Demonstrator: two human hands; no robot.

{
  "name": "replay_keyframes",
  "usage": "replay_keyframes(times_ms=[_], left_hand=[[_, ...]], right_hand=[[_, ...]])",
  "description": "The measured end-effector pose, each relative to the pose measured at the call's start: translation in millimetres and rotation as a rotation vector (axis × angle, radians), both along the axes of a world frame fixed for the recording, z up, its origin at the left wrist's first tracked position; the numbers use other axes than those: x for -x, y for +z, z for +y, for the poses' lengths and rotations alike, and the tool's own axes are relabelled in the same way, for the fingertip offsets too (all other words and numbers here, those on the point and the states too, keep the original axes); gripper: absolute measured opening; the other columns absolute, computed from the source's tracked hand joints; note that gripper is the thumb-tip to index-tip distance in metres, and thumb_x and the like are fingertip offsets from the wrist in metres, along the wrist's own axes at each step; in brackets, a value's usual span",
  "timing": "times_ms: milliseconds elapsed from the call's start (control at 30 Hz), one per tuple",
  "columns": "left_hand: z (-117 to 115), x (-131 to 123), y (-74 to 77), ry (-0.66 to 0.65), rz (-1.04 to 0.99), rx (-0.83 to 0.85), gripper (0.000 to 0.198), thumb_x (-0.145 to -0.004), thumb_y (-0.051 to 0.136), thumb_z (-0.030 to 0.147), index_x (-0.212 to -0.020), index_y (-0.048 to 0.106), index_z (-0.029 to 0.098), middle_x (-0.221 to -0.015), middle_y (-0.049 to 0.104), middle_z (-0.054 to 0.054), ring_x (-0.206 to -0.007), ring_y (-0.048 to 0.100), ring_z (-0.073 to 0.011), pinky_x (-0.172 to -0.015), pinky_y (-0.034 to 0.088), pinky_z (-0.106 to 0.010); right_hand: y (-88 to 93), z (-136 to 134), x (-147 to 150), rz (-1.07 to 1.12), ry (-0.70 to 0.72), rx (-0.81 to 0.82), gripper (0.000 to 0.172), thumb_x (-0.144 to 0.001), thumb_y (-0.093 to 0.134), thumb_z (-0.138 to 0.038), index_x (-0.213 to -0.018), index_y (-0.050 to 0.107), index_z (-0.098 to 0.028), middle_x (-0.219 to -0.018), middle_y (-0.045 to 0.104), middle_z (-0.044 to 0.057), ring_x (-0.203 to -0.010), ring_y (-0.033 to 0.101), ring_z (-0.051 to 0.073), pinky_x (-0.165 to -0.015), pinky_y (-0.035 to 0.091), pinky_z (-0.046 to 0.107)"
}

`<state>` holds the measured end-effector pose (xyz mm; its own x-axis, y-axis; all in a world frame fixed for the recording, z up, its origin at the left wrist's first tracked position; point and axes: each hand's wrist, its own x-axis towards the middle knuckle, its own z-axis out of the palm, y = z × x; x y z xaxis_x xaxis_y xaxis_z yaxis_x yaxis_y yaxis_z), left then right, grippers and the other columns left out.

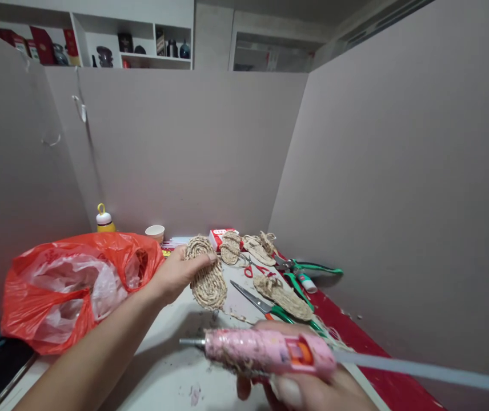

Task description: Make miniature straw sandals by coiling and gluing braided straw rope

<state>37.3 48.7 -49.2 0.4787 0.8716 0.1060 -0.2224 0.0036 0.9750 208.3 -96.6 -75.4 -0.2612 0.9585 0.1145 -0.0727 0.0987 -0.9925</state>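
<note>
My left hand [176, 274] grips a coiled straw-rope sandal sole [208, 282] at its left edge, thumb across its face. The sole is held up over the table, and a loose rope end trails from its bottom. In the foreground my right hand [304, 388] is wrapped round a pink hot glue gun [261, 351]. Its metal nozzle points left, below the sole and apart from it. A long translucent glue stick [424, 368] runs out of the gun's back to the right. Dried residue coats the gun's underside.
Beyond the gun lie green-handled scissors [255, 299], a straw sandal [285, 298], red-handled scissors [253, 267] and green-handled shears [313, 266]. More straw sandals [259, 249] sit at the back. A red plastic bag [85, 285] fills the left, near a paper cup [155, 233]. Grey partitions [180, 142] enclose the table.
</note>
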Motion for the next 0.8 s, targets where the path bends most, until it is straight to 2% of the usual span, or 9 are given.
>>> replay_keyframes(times_ms=[100,200,300,500,600,800], left_hand=[[2,-1,1.0,-0.016,-0.032,0.033,0.016,-0.069,0.072,0.026,-0.075,0.065,0.013,-0.066,0.065,-0.003,-0.06,0.06,-0.0129,-0.061,0.049,-0.025],[2,-3,1.4,-0.08,-0.065,0.061,0.016,-0.071,0.071,0.025,-0.08,0.068,0.012,-0.071,0.068,-0.005,-0.062,0.061,-0.0128,-0.065,0.05,-0.025],[1,-5,-1.3,-0.136,-0.077,0.087,0.017,-0.074,0.071,0.026,-0.081,0.069,0.011,-0.073,0.069,-0.007,-0.064,0.062,-0.0133,-0.067,0.051,-0.025],[-6,-12,-2.4,-0.159,-0.089,0.185,0.018,-0.07,0.075,0.025,-0.08,0.068,0.011,-0.068,0.066,-0.004,-0.059,0.06,-0.0124,-0.06,0.05,-0.023],[-7,-13,-0.7,-0.175,-0.09,0.202,0.02,-0.069,0.076,0.026,-0.077,0.069,0.009,-0.063,0.065,-0.004,-0.056,0.059,-0.0117,-0.056,0.049,-0.022],[-4,-9,-1.7,-0.161,-0.08,0.195,0.023,-0.069,0.076,0.03,-0.08,0.069,0.01,-0.071,0.069,-0.007,-0.061,0.062,-0.0143,-0.062,0.051,-0.025]], right_hand=[[-5.4,20,-5,0.123,0.064,0.005,0.028,-0.074,0.064,-0.044,-0.068,0.069,-0.017,-0.074,0.067,0.006,-0.052,0.046,0.01,-0.044,0.033,0.021],[-16.1,29,-19,0.19,-0.042,-0.02,0.032,-0.079,0.061,-0.049,-0.075,0.07,-0.018,-0.075,0.066,0.006,-0.055,0.049,0.012,-0.047,0.036,0.023],[-23.1,30,-30,0.111,-0.131,-0.064,0.038,-0.081,0.057,-0.053,-0.089,0.071,-0.019,-0.07,0.063,0.006,-0.055,0.051,0.015,-0.047,0.039,0.026],[-21.5,33,-37,0.009,-0.278,-0.085,0.04,-0.085,0.05,-0.054,-0.09,0.071,-0.02,-0.065,0.06,0.004,-0.05,0.049,0.014,-0.042,0.039,0.026],[-20.6,34,-41,-0.03,-0.291,-0.118,0.042,-0.085,0.049,-0.055,-0.083,0.071,-0.02,-0.061,0.058,0.004,-0.049,0.049,0.014,-0.041,0.039,0.026],[-14.6,33,-42,-0.165,-0.317,-0.167,0.044,-0.085,0.049,-0.057,-0.063,0.064,-0.021,-0.058,0.053,0.002,-0.053,0.05,0.015,-0.042,0.039,0.025]])
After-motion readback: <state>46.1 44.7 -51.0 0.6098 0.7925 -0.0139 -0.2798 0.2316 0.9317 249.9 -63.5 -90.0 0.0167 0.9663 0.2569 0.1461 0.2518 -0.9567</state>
